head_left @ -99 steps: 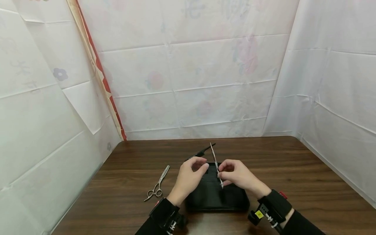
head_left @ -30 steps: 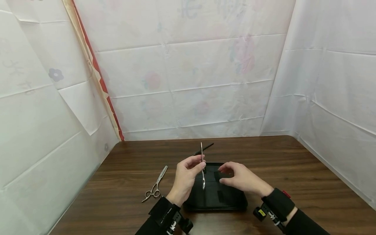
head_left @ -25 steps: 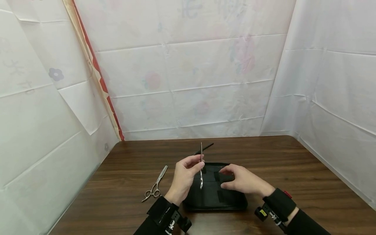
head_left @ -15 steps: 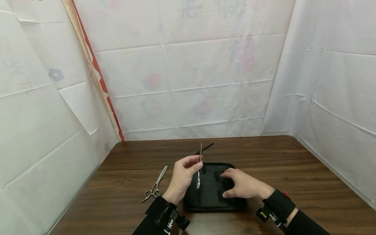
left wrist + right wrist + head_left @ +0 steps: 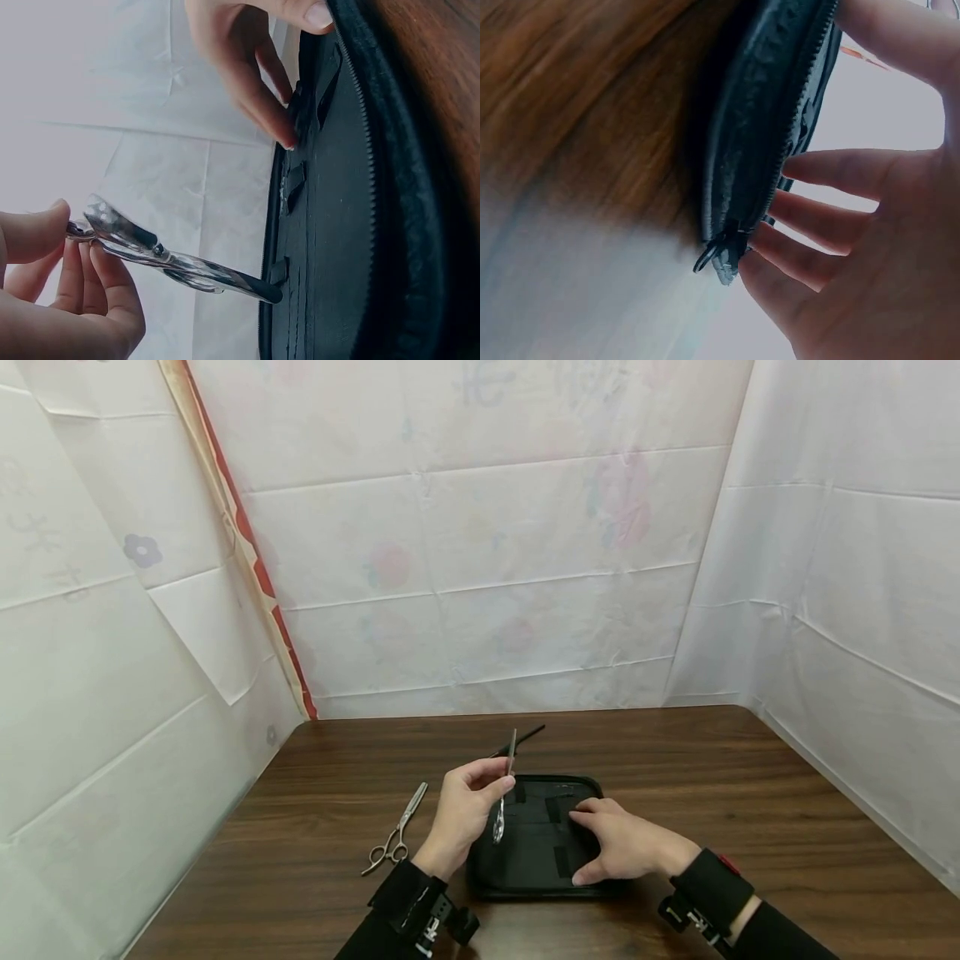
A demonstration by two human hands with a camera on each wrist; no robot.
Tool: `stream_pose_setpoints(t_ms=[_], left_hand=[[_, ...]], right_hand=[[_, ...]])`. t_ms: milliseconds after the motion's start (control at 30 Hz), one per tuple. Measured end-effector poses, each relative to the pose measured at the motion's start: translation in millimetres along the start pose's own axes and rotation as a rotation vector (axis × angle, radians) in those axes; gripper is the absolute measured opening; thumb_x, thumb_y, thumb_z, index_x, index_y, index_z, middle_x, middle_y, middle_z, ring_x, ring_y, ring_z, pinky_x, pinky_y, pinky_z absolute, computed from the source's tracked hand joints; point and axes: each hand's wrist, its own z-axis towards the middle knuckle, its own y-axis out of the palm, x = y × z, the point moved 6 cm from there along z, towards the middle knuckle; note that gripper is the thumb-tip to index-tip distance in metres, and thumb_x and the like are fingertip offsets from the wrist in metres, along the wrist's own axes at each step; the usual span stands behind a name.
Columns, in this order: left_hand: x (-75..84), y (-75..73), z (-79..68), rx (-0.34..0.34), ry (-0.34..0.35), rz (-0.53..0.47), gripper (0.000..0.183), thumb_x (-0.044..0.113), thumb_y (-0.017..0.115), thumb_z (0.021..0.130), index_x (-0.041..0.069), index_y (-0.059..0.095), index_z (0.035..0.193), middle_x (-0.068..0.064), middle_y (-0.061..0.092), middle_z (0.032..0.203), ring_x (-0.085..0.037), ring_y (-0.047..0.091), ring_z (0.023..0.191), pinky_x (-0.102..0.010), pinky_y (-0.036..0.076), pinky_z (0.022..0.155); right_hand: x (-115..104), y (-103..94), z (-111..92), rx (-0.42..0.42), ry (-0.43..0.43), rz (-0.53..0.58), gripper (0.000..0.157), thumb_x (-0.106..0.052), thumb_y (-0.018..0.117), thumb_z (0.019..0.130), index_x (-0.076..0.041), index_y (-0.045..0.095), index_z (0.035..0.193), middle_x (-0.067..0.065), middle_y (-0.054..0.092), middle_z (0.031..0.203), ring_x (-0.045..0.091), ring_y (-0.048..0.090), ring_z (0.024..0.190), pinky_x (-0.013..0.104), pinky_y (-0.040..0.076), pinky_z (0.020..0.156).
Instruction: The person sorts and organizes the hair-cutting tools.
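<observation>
My left hand (image 5: 459, 814) pinches silver scissors (image 5: 195, 270) between thumb and fingers. In the head view the scissors stand tilted over the left part of a black zip case (image 5: 525, 870), with the finger rings towards me and the blades pointing away. The case's inner face shows, with several black loops on it. My right hand (image 5: 630, 845) is spread over the case's right edge; its fingertips touch the zipped rim in the right wrist view. A zipper pull (image 5: 711, 253) hangs at the case's corner there.
Silver thinning scissors (image 5: 401, 828) lie on the brown wooden table (image 5: 315, 843), left of my left hand. A thin black comb (image 5: 528, 737), partly hidden behind my left hand and the scissors, lies beyond the case. White sheets (image 5: 480, 543) enclose the table's back and sides.
Earlier my right hand held the scissors; they passed to my left hand, which has drawn them slightly left. My emptied right hand has come down and nearer to the case's right edge.
</observation>
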Motion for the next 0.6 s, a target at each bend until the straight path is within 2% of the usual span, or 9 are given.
stream_pose_setpoints(t_ms=[167,333,600], left_hand=[[0.3,0.8,-0.7,-0.028,0.007,0.027,0.027,0.005,0.071,0.095,-0.001,0.071,0.122,-0.018,0.070,0.114,-0.018,0.064,0.096,-0.025,0.052,0.083],[1.5,1.5,-1.0,-0.043,0.040,0.074,0.026,0.005,0.071,0.095,0.001,0.073,0.120,-0.015,0.070,0.109,-0.020,0.063,0.094,-0.025,0.051,0.081],[9.3,-4.3,2.6,-0.040,0.125,0.178,0.023,0.002,0.072,0.093,0.003,0.076,0.115,-0.010,0.070,0.100,-0.020,0.061,0.087,-0.024,0.049,0.074]], right_hand=[[2.9,4.1,1.0,-0.011,0.011,-0.027,0.088,-0.044,0.085,0.081,0.003,0.050,0.147,0.019,0.040,0.153,0.040,0.035,0.142,0.056,0.041,0.106],[3.6,5.8,1.6,-0.011,0.002,-0.057,0.088,-0.046,0.085,0.081,0.002,0.051,0.146,0.018,0.040,0.152,0.039,0.035,0.142,0.055,0.041,0.106],[1.9,6.4,0.7,-0.011,-0.039,-0.101,0.088,-0.048,0.083,0.082,0.003,0.050,0.146,0.018,0.041,0.150,0.039,0.037,0.140,0.055,0.044,0.103]])
